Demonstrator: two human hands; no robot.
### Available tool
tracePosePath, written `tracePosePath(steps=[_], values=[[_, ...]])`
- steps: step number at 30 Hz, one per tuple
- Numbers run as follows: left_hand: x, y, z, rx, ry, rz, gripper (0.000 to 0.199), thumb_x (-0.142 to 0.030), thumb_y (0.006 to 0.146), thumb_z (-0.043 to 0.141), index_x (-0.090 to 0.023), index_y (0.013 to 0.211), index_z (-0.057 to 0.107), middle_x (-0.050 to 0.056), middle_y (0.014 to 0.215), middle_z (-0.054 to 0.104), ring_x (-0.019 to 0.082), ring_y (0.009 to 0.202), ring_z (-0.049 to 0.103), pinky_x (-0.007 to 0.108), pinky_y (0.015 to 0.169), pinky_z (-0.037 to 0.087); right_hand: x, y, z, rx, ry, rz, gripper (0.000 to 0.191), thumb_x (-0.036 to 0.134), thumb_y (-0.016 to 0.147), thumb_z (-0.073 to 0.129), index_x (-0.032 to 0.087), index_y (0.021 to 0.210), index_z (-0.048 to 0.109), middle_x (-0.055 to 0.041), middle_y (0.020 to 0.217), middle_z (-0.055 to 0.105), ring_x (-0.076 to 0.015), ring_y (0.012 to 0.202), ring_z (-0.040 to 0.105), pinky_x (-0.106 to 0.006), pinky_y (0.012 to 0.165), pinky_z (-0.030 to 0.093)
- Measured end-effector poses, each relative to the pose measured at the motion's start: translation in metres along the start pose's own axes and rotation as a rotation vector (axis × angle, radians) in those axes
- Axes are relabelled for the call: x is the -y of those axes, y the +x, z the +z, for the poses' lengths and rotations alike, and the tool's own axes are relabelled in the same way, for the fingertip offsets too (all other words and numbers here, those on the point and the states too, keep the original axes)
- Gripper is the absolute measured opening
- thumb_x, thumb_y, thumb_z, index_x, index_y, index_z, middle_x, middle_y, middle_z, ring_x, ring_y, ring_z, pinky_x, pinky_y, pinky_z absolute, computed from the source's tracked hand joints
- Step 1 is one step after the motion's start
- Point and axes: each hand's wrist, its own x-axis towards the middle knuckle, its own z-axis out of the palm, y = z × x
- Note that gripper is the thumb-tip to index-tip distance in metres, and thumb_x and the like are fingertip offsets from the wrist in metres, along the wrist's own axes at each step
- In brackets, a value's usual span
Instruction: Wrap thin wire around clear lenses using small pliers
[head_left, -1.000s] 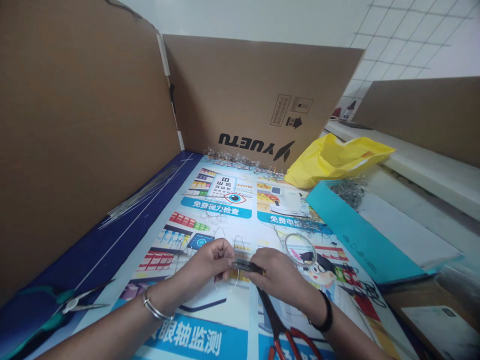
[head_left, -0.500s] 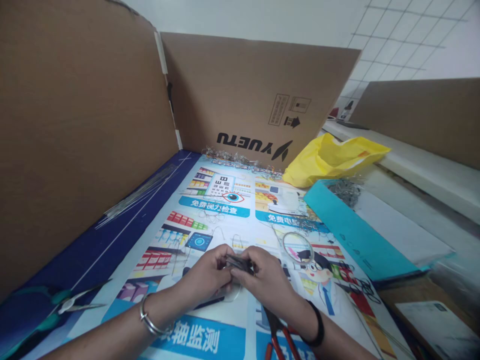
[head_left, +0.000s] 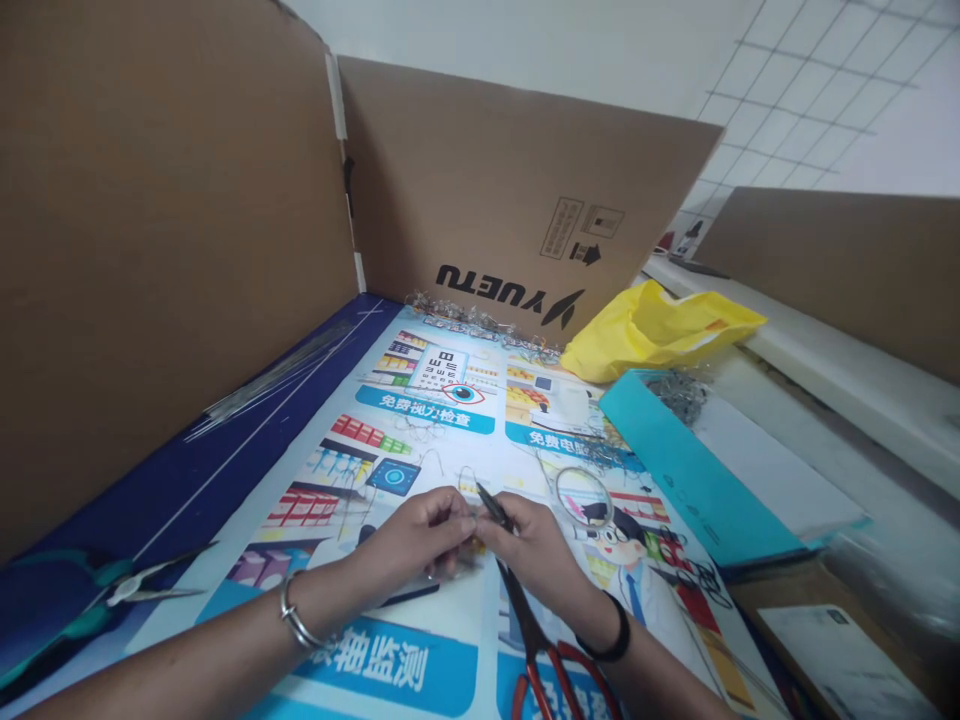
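My right hand [head_left: 529, 540] is closed around a dark pair of pliers [head_left: 491, 503]. Their narrow jaws point up and to the left, while the palm hides the handles. Against its thumb, my left hand [head_left: 427, 535] pinches with thumb and forefinger; whatever is between them is too small to make out. Red-handled scissors [head_left: 534, 635] lie on the printed sheet [head_left: 491, 470] below my right wrist. Just beyond my hands are thin bent wire pieces [head_left: 431, 460]. A coil of wire [head_left: 585, 497] rests to the right of them.
Green-handled pliers [head_left: 124, 585] lie spread at the left, with straight wires [head_left: 274, 375] farther back. Cardboard walls [head_left: 495, 180] stand behind and left. On the right are a yellow bag [head_left: 652, 330], a turquoise box [head_left: 697, 480] with tangled wire [head_left: 679, 395], and black loops [head_left: 701, 580].
The pliers in my right hand have swung from pointing left to pointing up, away from my left fingers. More of the scissors shows as the view has shifted slightly.
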Motion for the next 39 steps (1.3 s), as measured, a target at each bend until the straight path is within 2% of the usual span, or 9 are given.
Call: tracePosePath(steps=[7,10,14,18,21,24,31,39], values=[[0.009,0.006,0.0,-0.014,-0.123,0.039,0.03,-0.044,0.078,0.057,-0.016,0.073,0.05,-0.004,0.047,0.052,0.006,0.04,0.043,0.018,0.042,0.031,-0.003,0.001,0.0,-0.01,0.281,0.077,0.021,0.036,0.078,0.058,0.016,0.071,0.058,0.0014,0.063,0.056,-0.0116,0.061,0.047,-0.022,0.058,0.037],[0.008,0.007,0.0,-0.039,-0.089,0.034,0.03,-0.044,0.076,0.058,-0.015,0.072,0.052,-0.004,0.047,0.051,0.006,0.039,0.041,0.018,0.042,0.031,-0.006,0.001,0.001,0.016,0.3,0.088,0.022,0.036,0.08,0.056,0.016,0.071,0.058,0.0018,0.061,0.055,-0.0102,0.057,0.044,-0.022,0.055,0.034],[0.005,0.004,0.002,-0.083,-0.001,0.064,0.023,-0.037,0.075,0.058,-0.015,0.07,0.052,-0.005,0.05,0.05,0.006,0.041,0.042,0.019,0.045,0.032,-0.007,0.0,0.002,-0.006,0.245,0.062,0.019,0.033,0.078,0.059,0.017,0.068,0.056,0.0007,0.065,0.057,-0.0116,0.062,0.047,-0.022,0.059,0.036],[-0.001,0.001,0.004,-0.15,0.204,0.159,0.009,-0.023,0.075,0.053,-0.016,0.07,0.055,-0.003,0.062,0.055,0.009,0.055,0.049,0.02,0.054,0.037,-0.01,-0.002,0.004,-0.032,0.204,0.053,0.021,0.035,0.079,0.058,0.017,0.069,0.055,0.001,0.064,0.054,-0.012,0.062,0.046,-0.023,0.059,0.036],[-0.002,0.0,0.004,-0.189,0.421,0.272,0.011,-0.018,0.077,0.049,-0.017,0.069,0.056,-0.001,0.069,0.058,0.012,0.068,0.053,0.021,0.063,0.039,-0.011,-0.002,0.006,-0.024,0.196,0.04,0.021,0.036,0.079,0.056,0.017,0.07,0.055,0.0006,0.065,0.054,-0.0124,0.063,0.046,-0.023,0.059,0.037],[0.001,0.0,0.003,-0.214,0.604,0.343,0.012,-0.016,0.079,0.047,-0.017,0.071,0.057,0.0,0.073,0.059,0.013,0.073,0.054,0.022,0.067,0.039,-0.008,-0.002,0.006,-0.037,0.17,0.036,0.021,0.035,0.079,0.056,0.017,0.069,0.054,0.0011,0.064,0.053,-0.0122,0.062,0.047,-0.023,0.059,0.037],[0.006,-0.005,0.001,-0.202,0.938,0.396,0.016,-0.019,0.086,0.039,-0.018,0.078,0.053,0.002,0.077,0.06,0.015,0.071,0.055,0.024,0.062,0.038,0.0,-0.007,0.006,-0.024,0.086,0.019,0.021,0.035,0.079,0.054,0.017,0.068,0.053,0.0015,0.064,0.055,-0.012,0.06,0.048,-0.022,0.058,0.037],[-0.005,-0.013,0.004,-0.231,1.123,0.457,0.015,-0.016,0.086,0.036,-0.018,0.081,0.049,0.003,0.078,0.06,0.016,0.067,0.056,0.026,0.056,0.037,-0.002,-0.006,0.006,0.035,-0.01,-0.046,0.025,0.037,0.081,0.051,0.017,0.067,0.052,0.0024,0.062,0.052,-0.0112,0.06,0.047,-0.021,0.058,0.035]])
